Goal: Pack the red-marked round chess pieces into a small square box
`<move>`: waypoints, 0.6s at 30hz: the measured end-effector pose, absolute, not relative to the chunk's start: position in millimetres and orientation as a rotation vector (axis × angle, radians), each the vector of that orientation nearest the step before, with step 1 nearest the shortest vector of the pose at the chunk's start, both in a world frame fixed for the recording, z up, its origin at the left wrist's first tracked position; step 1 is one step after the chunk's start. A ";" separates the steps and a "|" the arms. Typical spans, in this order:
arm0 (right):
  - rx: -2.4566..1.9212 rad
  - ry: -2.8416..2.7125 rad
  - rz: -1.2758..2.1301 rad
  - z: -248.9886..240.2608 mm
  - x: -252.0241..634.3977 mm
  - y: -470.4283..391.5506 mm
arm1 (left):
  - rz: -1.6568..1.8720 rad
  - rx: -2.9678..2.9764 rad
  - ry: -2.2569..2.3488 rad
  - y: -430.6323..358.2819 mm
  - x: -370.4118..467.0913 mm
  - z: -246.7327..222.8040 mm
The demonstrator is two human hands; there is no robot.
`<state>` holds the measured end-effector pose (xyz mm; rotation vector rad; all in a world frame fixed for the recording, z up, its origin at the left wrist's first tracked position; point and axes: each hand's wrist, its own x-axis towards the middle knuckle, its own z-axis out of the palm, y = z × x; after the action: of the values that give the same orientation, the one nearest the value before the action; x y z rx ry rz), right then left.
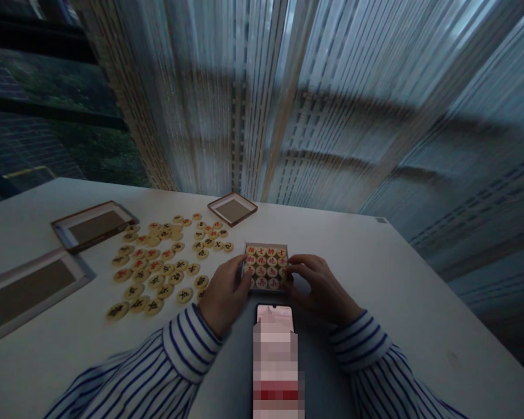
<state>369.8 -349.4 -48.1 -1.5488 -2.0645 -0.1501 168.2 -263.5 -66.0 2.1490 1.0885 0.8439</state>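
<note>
A small box [266, 245] lies on the white table in front of me, filled with rows of round pieces [271, 261] marked with red characters. My left hand [225, 291] grips the box's left edge, thumb and fingers around it. At the right edge, my right hand [322, 285] has its thumb and index finger brought together over the lower right corner, on a piece that they partly cover. Left of the box, many loose round pieces [156, 281] with black or red characters are spread over the table.
An open shallow box [233, 224] lies at the back, and two larger ones [72, 244] [35, 299] at the left. A phone [274, 317] lies below the small box, between my forearms. String curtains hang behind the table [402, 291].
</note>
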 end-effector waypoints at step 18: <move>-1.578 -2.081 -0.098 -52.3 370.0 -349.1 | 0.877 2.168 1.077 -263.2 169.4 -69.8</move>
<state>370.0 -349.1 -52.3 -1.5775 -2.0814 -0.0979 169.4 -263.2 -69.8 2.1681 1.0773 0.8771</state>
